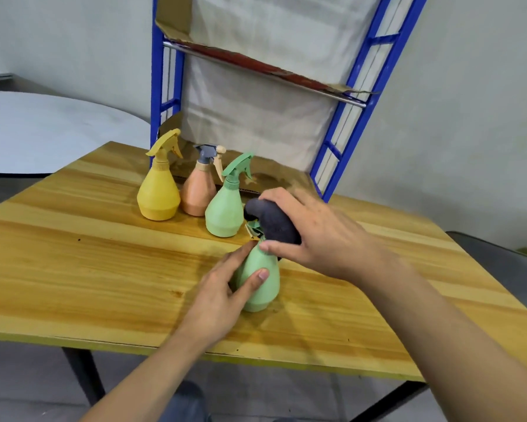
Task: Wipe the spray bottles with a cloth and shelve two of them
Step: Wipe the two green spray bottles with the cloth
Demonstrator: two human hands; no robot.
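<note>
Right hand (pixel 314 236): centre right of the frame, fingers curled around a dark grey cloth (pixel 271 222), pressing it over the spray head of the near green bottle (pixel 260 278); thumb tip touches the bottle's neck.

Left hand (pixel 225 287): centre of the frame, wrapped around the body of the same bottle, thumb laid across its front, fingers behind its left side.

Near green bottle: upright on the wooden table (pixel 88 260), centre of the frame, nearest the front edge. Its trigger head is mostly hidden under the cloth; a little green and beige plastic shows just left of the cloth.

Far green bottle (pixel 225 208): upright, just above and left of the held one, close to the cloth but apart from it.

Peach bottle (pixel 196 193): grey spray head, beige trigger, just left of the far green bottle, slightly behind it.

Yellow bottle (pixel 158 193): leftmost of the row, just beside the peach one.

Blue shelf rack (pixel 359 123): upper centre of the frame, behind the table, cardboard-lined tiers, pale fabric behind.

Grey round table (pixel 43 135): left of the frame.
</note>
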